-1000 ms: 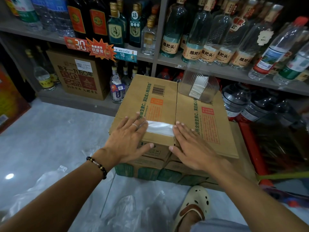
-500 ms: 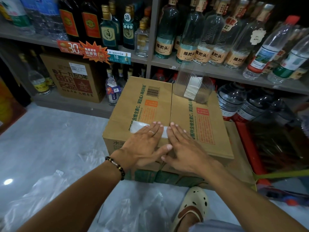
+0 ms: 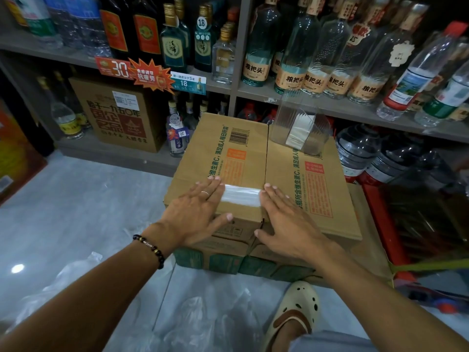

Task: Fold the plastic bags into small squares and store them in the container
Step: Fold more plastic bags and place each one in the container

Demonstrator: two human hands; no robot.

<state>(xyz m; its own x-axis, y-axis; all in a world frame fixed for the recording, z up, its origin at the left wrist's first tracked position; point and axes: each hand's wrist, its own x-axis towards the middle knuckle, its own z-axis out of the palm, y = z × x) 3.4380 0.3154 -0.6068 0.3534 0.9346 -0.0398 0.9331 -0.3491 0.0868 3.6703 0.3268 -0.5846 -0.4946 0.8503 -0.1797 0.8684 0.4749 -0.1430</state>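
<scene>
A clear plastic bag, folded into a narrow white strip, lies flat near the front edge of a brown cardboard box. My left hand presses flat on the strip's left end, fingers straight. My right hand lies flat at the strip's right end, fingers straight. A clear plastic container stands at the box's far right corner with several folded white bags upright inside it.
Loose clear plastic bags lie on the grey floor below my arms, more of them to the left. Shelves of glass bottles rise behind the box. Large water jugs stand at the right. My sandalled foot is near the box.
Half a second ago both hands were together over the strip's middle. They have slid apart, and the strip shows between them again.
</scene>
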